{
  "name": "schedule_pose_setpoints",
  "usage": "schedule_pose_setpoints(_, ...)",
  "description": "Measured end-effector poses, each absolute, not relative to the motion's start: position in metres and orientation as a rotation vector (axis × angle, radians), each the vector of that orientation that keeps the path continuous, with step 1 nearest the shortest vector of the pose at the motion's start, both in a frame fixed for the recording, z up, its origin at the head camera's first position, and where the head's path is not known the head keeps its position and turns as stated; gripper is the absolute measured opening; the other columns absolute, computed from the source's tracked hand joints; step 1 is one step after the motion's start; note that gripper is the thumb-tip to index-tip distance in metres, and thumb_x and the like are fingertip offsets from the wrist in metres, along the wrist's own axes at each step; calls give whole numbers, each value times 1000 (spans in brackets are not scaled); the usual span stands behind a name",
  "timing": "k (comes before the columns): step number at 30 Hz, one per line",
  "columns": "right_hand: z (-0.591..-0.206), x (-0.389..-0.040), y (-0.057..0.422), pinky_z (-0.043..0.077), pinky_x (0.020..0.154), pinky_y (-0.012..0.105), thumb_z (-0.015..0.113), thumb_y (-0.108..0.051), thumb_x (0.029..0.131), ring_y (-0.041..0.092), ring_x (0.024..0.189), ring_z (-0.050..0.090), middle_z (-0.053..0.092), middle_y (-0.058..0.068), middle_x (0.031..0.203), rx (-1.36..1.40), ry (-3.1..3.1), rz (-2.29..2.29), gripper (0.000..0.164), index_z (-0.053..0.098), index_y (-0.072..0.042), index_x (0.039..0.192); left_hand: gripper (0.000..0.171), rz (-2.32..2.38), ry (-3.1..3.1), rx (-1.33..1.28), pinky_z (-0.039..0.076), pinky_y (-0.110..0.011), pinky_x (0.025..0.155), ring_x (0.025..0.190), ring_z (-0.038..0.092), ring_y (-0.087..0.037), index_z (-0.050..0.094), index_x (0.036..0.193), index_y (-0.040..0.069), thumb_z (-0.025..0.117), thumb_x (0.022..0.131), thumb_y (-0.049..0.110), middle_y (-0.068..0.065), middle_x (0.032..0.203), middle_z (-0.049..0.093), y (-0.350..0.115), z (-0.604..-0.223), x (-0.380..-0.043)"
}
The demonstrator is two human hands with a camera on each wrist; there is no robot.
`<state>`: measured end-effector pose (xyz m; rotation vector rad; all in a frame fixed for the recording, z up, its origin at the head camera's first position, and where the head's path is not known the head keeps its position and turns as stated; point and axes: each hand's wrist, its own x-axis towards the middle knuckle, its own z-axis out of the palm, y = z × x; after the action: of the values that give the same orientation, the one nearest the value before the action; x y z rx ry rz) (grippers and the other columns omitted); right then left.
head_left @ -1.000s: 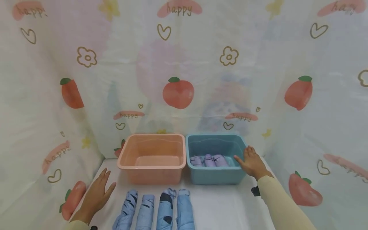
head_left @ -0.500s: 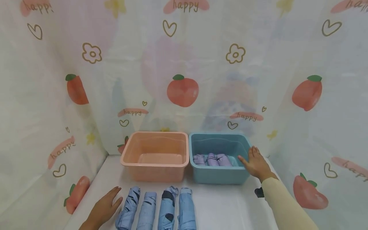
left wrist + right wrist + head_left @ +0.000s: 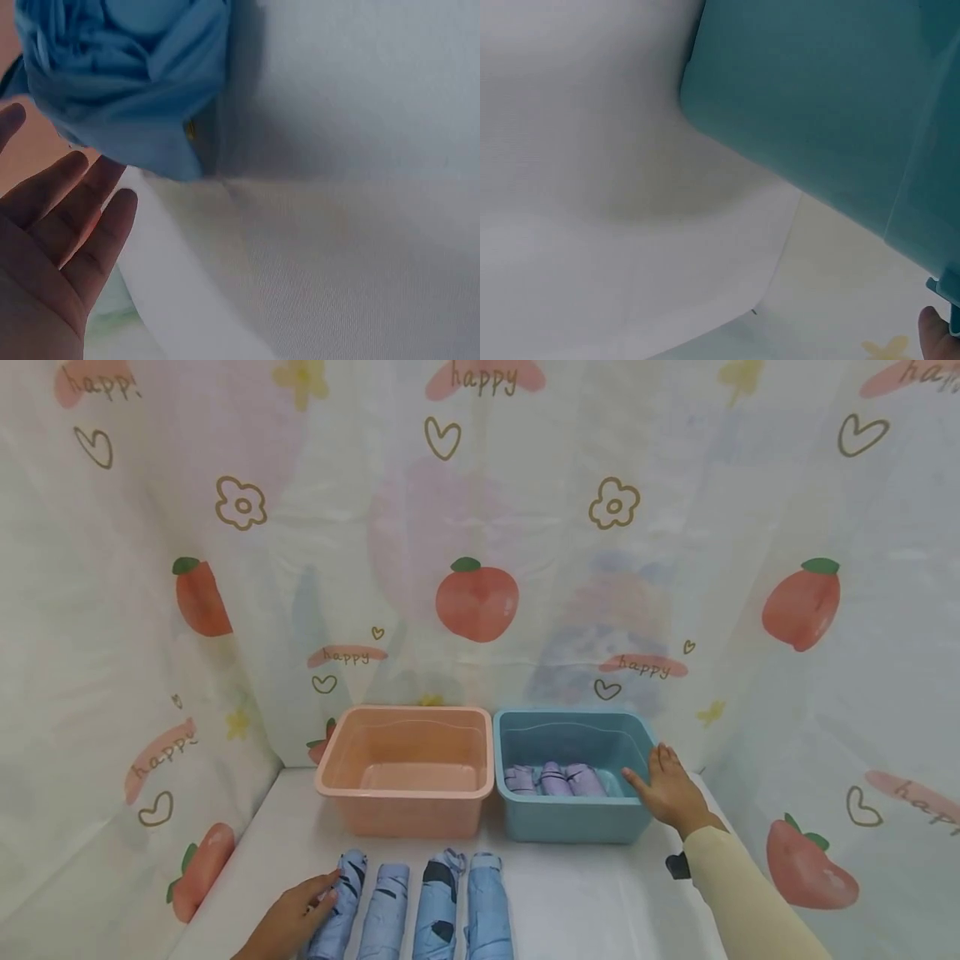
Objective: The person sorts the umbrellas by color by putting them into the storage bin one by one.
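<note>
Several folded blue umbrellas lie side by side on the white table. My left hand (image 3: 291,917) is at the leftmost umbrella (image 3: 341,906), fingertips at its upper side, fingers loosely bent and not closed round it. In the left wrist view, the relaxed fingers (image 3: 101,240) are beside the bunched blue fabric (image 3: 127,90). My right hand (image 3: 671,789) rests at the right rim of the teal basin (image 3: 573,822), fingers extended along the rim and thumb over the basin's inner side. A fingertip (image 3: 936,334) shows by the rim in the right wrist view.
Left of the teal basin, touching or nearly so, stands a peach basin (image 3: 408,814) with nothing visible inside. Purple rolled bundles (image 3: 555,779) lie in the teal basin. A small dark object (image 3: 677,865) shows beside the right forearm. Printed curtains (image 3: 480,485) enclose the back and sides.
My left hand has moved down and right, from left of the umbrellas to the leftmost one. The right hand has stayed at the teal basin's rim. The head view shifted slightly.
</note>
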<state>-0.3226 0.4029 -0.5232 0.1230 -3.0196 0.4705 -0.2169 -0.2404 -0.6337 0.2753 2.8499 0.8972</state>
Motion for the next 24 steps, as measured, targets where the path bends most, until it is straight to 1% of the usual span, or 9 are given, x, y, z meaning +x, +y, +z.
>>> schedule_pose_setpoints(2,-523,-323,404,8,109,64,29,-64,98,51,141,-1,1,40,151,120,-3019,469,101,7,23,143,64,914,2827,304,53,-42,76,89,60,-14,59,136,14,53,92,59,-10,126,61,-238,-634,-218)
schedule_pose_setpoints(4,-523,-323,404,8,109,64,30,-63,98,51,141,0,1,40,151,121,-3016,467,100,7,23,144,64,928,2792,340,53,-45,78,96,61,-21,59,136,12,58,91,57,-12,125,61,-238,-634,-218)
schedule_pose_setpoints(5,-524,-323,404,8,109,64,30,-63,98,51,141,0,1,40,152,121,-3014,466,100,7,23,144,64,946,2771,342,52,-49,81,100,61,-27,59,136,11,61,90,55,-14,124,61,-237,-633,-218)
schedule_pose_setpoints(9,-524,-323,403,9,109,64,30,-63,99,52,141,1,2,40,151,127,-3010,468,99,8,23,143,65,1014,2647,276,42,-63,91,117,52,-46,57,139,13,69,86,49,-24,126,58,-235,-633,-216)
schedule_pose_setpoints(12,-523,-321,403,9,109,64,30,-63,99,52,140,2,2,40,151,124,-3014,466,99,8,23,143,69,1034,2579,233,36,-68,94,120,48,-51,55,140,16,72,82,49,-27,128,56,-231,-632,-218)
schedule_pose_setpoints(14,-523,-320,404,9,109,64,29,-63,99,52,140,2,2,40,151,118,-3015,464,99,8,23,143,68,1053,2549,258,36,-68,94,121,47,-51,55,140,17,74,82,47,-28,130,55,-230,-632,-220)
schedule_pose_setpoints(17,-522,-319,403,9,109,64,29,-64,98,52,140,3,2,40,152,108,-3010,463,100,9,23,143,66,1058,2535,318,38,-67,92,117,51,-47,57,139,17,74,82,44,-26,126,57,-230,-630,-223)
schedule_pose_setpoints(20,-523,-318,403,10,109,64,29,-64,98,52,140,4,3,40,152,109,-3002,471,100,9,23,143,63,1047,2524,351,40,-66,89,111,54,-39,58,138,18,76,81,40,-19,120,59,-229,-626,-225)
schedule_pose_setpoints(24,-525,-318,402,10,109,64,29,-64,98,52,140,4,3,40,152,105,-3001,469,100,9,23,143,61,1069,2456,290,44,-62,83,100,53,-33,61,135,21,79,77,31,-13,113,55,-225,-623,-227)
